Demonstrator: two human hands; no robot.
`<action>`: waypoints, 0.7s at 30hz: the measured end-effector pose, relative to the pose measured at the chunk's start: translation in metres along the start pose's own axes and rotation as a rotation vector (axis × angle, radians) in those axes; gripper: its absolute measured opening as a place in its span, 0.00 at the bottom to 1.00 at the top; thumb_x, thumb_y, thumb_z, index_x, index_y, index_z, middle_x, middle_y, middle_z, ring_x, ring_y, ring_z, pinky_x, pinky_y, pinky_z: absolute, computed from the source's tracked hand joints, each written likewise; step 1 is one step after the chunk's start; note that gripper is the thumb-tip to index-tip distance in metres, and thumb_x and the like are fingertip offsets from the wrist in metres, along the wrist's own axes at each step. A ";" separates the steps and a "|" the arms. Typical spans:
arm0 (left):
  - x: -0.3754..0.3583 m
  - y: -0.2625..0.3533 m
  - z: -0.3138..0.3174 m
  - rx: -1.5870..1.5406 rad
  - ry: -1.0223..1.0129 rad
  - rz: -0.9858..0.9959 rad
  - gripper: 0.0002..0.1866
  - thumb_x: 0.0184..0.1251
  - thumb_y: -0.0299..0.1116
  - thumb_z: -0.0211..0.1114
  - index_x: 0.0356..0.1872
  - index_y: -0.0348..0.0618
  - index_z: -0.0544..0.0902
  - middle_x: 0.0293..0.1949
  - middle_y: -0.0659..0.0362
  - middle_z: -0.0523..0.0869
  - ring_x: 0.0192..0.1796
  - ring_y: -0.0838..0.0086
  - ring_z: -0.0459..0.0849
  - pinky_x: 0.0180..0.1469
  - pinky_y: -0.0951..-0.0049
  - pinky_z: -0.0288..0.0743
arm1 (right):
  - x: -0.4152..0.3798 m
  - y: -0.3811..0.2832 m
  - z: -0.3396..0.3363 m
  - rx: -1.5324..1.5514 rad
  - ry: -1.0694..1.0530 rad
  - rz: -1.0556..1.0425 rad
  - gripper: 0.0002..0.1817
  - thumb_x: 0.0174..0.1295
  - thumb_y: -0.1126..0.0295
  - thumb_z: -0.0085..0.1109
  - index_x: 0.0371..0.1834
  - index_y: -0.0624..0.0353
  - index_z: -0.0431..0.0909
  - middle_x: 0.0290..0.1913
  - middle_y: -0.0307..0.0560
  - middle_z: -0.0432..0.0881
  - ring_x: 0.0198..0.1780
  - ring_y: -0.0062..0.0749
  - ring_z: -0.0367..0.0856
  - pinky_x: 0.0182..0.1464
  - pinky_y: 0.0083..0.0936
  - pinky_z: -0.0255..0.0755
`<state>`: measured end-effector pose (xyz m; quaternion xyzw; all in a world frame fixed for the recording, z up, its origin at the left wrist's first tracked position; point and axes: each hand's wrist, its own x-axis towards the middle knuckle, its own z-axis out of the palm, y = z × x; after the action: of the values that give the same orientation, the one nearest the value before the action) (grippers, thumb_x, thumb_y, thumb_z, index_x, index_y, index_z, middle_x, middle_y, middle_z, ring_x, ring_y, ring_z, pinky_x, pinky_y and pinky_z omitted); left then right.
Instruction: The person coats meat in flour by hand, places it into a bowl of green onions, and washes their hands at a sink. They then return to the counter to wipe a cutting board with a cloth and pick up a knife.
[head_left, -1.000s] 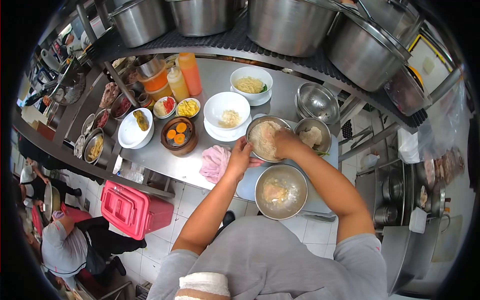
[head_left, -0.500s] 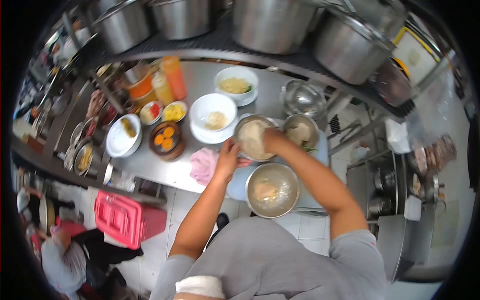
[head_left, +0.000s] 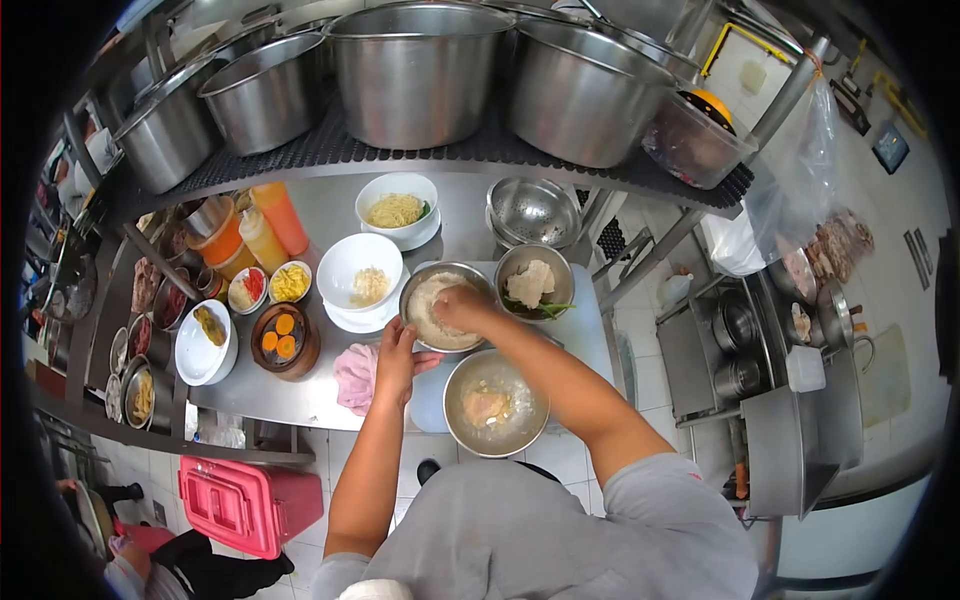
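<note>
A steel bowl of pale crumbs or flour (head_left: 428, 302) stands on the counter in front of me. My right hand (head_left: 465, 308) reaches down into it, fingers bent into the pale material; what they hold is hidden. At the bowl's left edge, my left hand (head_left: 400, 362) touches the rim with fingers apart. Just below is a larger steel bowl (head_left: 520, 425) with a pale orange piece in liquid. To the right, another steel bowl (head_left: 530, 275) holds a pale piece and green stalks. A pink cloth (head_left: 356, 378) lies left of my left hand.
White bowls (head_left: 345, 262) with noodles and other food, orange slices in a brown pot (head_left: 286, 345) and sauce bottles (head_left: 262, 240) stand leftward. A steel colander (head_left: 535, 210) sits behind. Large pots (head_left: 418, 90) line the shelf above. A co-worker (head_left: 165, 570) is at the lower left.
The head view has shifted, so the counter items appear further left and more of the shelf shows. My right hand remains in the crumb bowl, and my left hand stays at its edge.
</note>
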<state>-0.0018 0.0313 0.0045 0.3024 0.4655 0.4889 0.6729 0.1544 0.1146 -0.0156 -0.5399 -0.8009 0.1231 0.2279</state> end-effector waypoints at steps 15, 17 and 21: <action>0.003 0.004 -0.005 0.032 -0.042 0.003 0.30 0.69 0.38 0.50 0.66 0.38 0.51 0.59 0.47 0.67 0.31 0.65 0.85 0.27 0.76 0.80 | 0.007 -0.021 -0.084 0.116 -0.324 0.018 0.16 0.53 0.62 0.51 0.33 0.67 0.76 0.34 0.64 0.79 0.40 0.52 0.79 0.46 0.41 0.71; 0.002 0.003 -0.006 0.024 -0.051 -0.004 0.30 0.69 0.38 0.50 0.66 0.38 0.51 0.59 0.47 0.67 0.31 0.65 0.85 0.27 0.76 0.80 | -0.006 -0.023 -0.078 0.036 -0.365 -0.049 0.16 0.51 0.63 0.54 0.36 0.66 0.74 0.37 0.64 0.78 0.42 0.52 0.78 0.47 0.41 0.70; 0.002 0.005 -0.004 0.036 -0.046 0.000 0.28 0.70 0.38 0.49 0.66 0.39 0.52 0.60 0.47 0.66 0.31 0.65 0.85 0.28 0.76 0.80 | -0.018 -0.033 -0.063 -0.104 -0.438 -0.062 0.21 0.46 0.66 0.60 0.43 0.63 0.71 0.46 0.60 0.75 0.50 0.53 0.75 0.51 0.40 0.69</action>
<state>-0.0077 0.0347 0.0067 0.3256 0.4588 0.4733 0.6778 0.1647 0.0823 0.0498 -0.4863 -0.8528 0.1889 0.0241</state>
